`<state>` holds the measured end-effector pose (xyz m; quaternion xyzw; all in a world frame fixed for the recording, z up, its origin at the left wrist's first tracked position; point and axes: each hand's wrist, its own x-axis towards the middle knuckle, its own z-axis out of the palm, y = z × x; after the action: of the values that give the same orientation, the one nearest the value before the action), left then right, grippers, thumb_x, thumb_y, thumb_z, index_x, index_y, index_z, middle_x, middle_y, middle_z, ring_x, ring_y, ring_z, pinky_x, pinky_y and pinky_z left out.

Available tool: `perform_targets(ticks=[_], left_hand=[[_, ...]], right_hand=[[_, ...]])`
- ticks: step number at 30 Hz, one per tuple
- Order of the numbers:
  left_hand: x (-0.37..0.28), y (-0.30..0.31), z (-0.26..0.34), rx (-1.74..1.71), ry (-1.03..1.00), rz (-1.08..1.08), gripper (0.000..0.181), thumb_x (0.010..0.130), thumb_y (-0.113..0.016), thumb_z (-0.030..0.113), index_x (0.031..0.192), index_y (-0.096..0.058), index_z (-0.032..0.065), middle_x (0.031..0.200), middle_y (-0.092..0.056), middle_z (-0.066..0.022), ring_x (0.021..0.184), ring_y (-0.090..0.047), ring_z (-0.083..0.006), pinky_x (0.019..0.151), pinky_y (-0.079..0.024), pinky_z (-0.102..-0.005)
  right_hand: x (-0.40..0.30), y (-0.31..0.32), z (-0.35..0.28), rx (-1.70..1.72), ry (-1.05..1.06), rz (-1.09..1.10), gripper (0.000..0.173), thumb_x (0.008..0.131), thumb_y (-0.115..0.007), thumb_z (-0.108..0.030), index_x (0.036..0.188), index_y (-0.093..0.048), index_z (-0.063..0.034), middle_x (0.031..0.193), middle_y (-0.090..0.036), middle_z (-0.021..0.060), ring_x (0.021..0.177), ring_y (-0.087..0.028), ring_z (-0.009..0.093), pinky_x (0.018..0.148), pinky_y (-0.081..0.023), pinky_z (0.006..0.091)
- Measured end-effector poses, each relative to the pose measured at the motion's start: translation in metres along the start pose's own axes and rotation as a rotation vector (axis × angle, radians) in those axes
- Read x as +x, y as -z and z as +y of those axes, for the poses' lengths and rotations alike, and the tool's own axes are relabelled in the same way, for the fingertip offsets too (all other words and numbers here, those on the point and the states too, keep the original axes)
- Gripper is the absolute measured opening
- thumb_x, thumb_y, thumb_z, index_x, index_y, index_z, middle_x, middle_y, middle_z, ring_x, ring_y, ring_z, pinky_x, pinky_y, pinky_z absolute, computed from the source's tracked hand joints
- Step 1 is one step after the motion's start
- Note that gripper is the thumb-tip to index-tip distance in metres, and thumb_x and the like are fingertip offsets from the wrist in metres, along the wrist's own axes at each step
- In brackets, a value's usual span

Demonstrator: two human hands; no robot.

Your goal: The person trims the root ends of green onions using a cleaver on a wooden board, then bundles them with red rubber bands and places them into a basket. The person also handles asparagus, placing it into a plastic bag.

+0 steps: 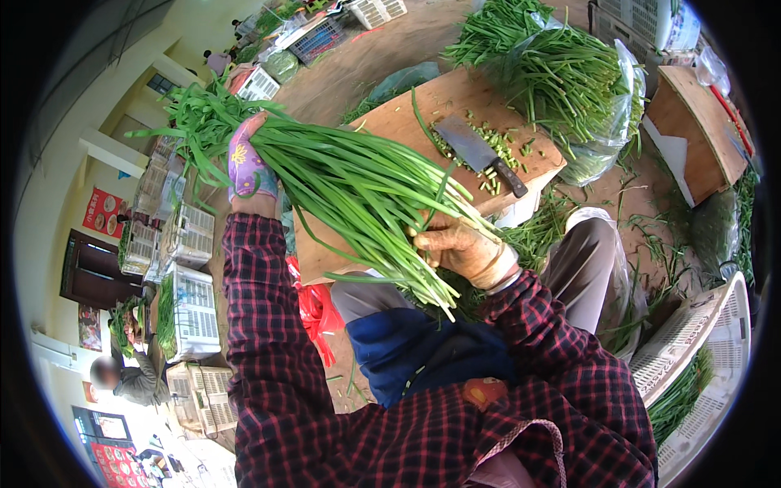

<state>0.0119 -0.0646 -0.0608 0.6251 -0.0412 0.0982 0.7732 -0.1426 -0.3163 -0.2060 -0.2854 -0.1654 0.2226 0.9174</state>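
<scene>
A large bunch of long green garlic chives (354, 168) stretches across the front of me, leafy tops at the upper left and pale stem ends at the lower right. My left hand (250, 161), in a purple flowered glove, grips the bunch near its leafy end. My right hand (465, 249), in a stained orange-tan glove, has its fingers closed on stems near the pale end. Beyond the bunch, a cleaver (470, 143) with a dark wooden handle rests on a wooden board (390, 125). Short cut stem pieces (501, 143) lie around and under its blade.
More chives (567, 79) in a clear plastic bag stand at the board's far right. A white plastic crate (689, 341) holding greens is at my right. A red plastic bag (317, 311) lies left of my knees. Stacked crates (194, 311) and another person (137, 381) are farther left.
</scene>
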Motion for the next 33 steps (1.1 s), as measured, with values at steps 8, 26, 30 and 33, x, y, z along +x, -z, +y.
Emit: perform_targets(ticks=[8, 26, 30, 33], left_hand=[[0.023, 0.052, 0.006, -0.019, -0.054, 0.144, 0.013, 0.080, -0.058, 0.012, 0.085, -0.062, 0.0009, 0.079, -0.064, -0.0112, 0.071, -0.061, -0.0250, 0.068, -0.051, -0.0347], [0.028, 0.042, -0.012, -0.199, -0.114, 0.166, 0.014, 0.079, -0.056, 0.009, 0.088, -0.060, -0.0012, 0.082, -0.063, -0.0119, 0.071, -0.062, -0.0273, 0.069, -0.053, -0.0378], [0.009, 0.026, 0.000, -0.161, -0.128, 0.100, 0.014, 0.079, -0.058, 0.011, 0.088, -0.060, -0.0005, 0.080, -0.062, -0.0109, 0.070, -0.061, -0.0256, 0.068, -0.053, -0.0367], [0.018, 0.030, -0.001, -0.076, -0.154, 0.160, 0.019, 0.081, -0.061, 0.017, 0.092, -0.062, 0.0011, 0.082, -0.064, -0.0091, 0.071, -0.061, -0.0227, 0.068, -0.051, -0.0325]], right_hand=[[-0.088, 0.045, 0.009, -0.215, -0.237, 0.211, 0.012, 0.081, -0.069, -0.008, 0.084, -0.059, -0.0029, 0.074, -0.064, 0.0056, 0.056, -0.053, 0.008, 0.047, -0.037, 0.0200], [-0.004, 0.019, 0.025, -1.974, 0.604, 0.283, 0.013, 0.081, -0.061, -0.019, 0.080, -0.056, -0.0064, 0.067, -0.053, 0.0093, 0.064, -0.058, 0.027, 0.055, -0.047, 0.0388], [-0.081, 0.042, 0.033, -1.781, 0.133, 0.309, 0.024, 0.078, -0.066, -0.025, 0.097, -0.062, -0.0112, 0.073, -0.059, 0.0082, 0.071, -0.062, 0.028, 0.062, -0.050, 0.0374], [-0.063, 0.000, 0.006, -1.363, 0.130, 0.621, 0.038, 0.083, -0.065, -0.028, 0.114, -0.059, -0.0086, 0.077, -0.064, 0.0116, 0.069, -0.064, 0.026, 0.058, -0.050, 0.0346]])
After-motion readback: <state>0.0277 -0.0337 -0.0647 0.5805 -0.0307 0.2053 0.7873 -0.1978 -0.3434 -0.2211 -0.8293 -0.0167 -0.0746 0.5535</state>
